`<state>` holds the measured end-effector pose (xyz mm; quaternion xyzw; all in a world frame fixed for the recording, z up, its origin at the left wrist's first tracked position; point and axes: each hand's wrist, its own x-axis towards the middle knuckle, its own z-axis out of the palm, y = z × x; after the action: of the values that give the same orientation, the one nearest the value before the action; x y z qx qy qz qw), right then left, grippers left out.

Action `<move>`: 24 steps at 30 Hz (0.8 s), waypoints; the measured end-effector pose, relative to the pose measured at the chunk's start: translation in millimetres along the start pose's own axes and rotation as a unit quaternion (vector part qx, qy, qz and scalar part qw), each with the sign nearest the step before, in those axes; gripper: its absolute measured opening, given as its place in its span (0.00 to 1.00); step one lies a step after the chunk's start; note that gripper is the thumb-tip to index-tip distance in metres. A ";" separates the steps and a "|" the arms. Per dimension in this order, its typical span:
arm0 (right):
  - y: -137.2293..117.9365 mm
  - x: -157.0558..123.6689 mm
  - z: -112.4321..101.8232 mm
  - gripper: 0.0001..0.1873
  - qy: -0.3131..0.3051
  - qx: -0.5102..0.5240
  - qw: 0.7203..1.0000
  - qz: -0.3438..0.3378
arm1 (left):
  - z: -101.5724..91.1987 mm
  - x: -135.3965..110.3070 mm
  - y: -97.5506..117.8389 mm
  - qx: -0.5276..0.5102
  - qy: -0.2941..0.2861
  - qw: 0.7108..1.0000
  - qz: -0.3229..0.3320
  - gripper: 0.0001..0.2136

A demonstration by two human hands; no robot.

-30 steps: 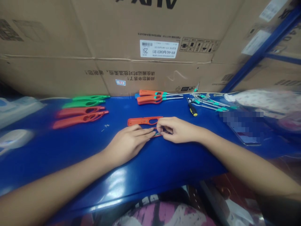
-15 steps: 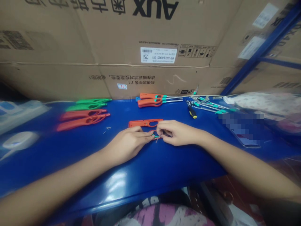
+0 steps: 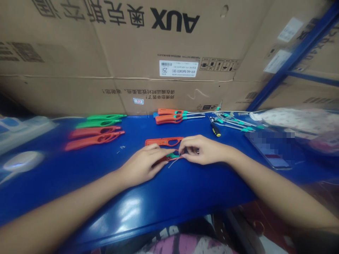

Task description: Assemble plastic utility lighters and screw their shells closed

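Note:
An orange lighter casing half [image 3: 162,159] lies under the fingers of my left hand [image 3: 143,162], which grips it by the handle end. A teal-green trigger piece [image 3: 173,155] shows inside it, and thin wires [image 3: 174,162] stick out toward me. My right hand [image 3: 202,150] is closed in a pinch at the front of the casing; what its fingertips hold is hidden. Just beyond both hands rests a second orange casing half [image 3: 156,142], inner side up, touched by neither hand.
Assembled orange lighters [image 3: 169,119] lie at the back, beside a black-yellow screwdriver [image 3: 216,131] and several metal lighter tubes [image 3: 238,123]. Green casings [image 3: 99,123] and red casings [image 3: 90,140] are at left. A phone [image 3: 272,155] lies at right. A cardboard box [image 3: 106,56] stands behind.
My left fingers have shifted and straightened over the casing, and more of the teal-green piece and the wires shows between the hands. The right hand stays pinched. The view has tilted slightly upward.

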<state>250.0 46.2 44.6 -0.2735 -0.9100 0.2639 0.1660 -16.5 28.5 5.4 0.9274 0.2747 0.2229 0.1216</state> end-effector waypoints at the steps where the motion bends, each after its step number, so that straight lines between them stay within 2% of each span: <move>1: 3.5 -0.1 -1.8 0.05 0.016 -0.009 1.000 -0.001 | -0.1 0.0 -0.1 -0.004 -0.001 1.000 -0.003 0.19; 3: 12.9 0.0 -7.5 0.05 0.076 -0.061 0.995 0.014 | -0.8 0.1 0.2 -0.005 -0.002 1.000 0.000 0.19; 5: 24.8 -0.6 -17.3 0.07 0.158 -0.159 0.971 0.078 | -2.0 0.2 0.9 0.002 0.000 1.000 0.006 0.18; 7: 38.7 -3.4 -31.8 0.11 0.231 -0.251 0.918 0.201 | -3.4 0.4 1.9 0.016 0.003 1.000 0.006 0.18; 8: 46.4 -6.1 -40.3 0.14 0.260 -0.281 0.880 0.282 | -4.0 0.4 2.5 0.022 0.003 1.000 0.002 0.18; 11: 72.3 -19.4 -65.1 0.11 0.305 -0.312 0.813 0.387 | -5.3 0.2 4.1 0.033 0.007 0.999 -0.019 0.18; 13: 90.5 -31.3 -76.6 0.11 0.311 -0.319 0.777 0.445 | -5.4 0.0 4.6 0.038 0.011 0.999 -0.032 0.18; 15: 107.5 -42.9 -81.6 0.20 0.306 -0.315 0.744 0.503 | -4.9 -0.3 4.9 0.043 0.017 0.998 -0.038 0.17; 17: 121.4 -51.8 -81.2 0.24 0.295 -0.302 0.717 0.555 | -4.5 -0.4 5.1 0.046 0.020 0.998 -0.044 0.17; 19: 131.5 -57.2 -78.3 0.25 0.282 -0.291 0.706 0.581 | -4.6 -0.2 5.6 0.046 0.020 0.997 -0.049 0.17; 24: 142.2 -59.8 -73.6 0.23 0.266 -0.282 0.707 0.591 | -5.9 0.2 6.7 0.041 0.012 0.998 -0.049 0.17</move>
<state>388.8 140.9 13.2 -0.8484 -0.5121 -0.0446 0.1264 -16.1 23.7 13.0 0.9142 0.3303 0.2164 0.0908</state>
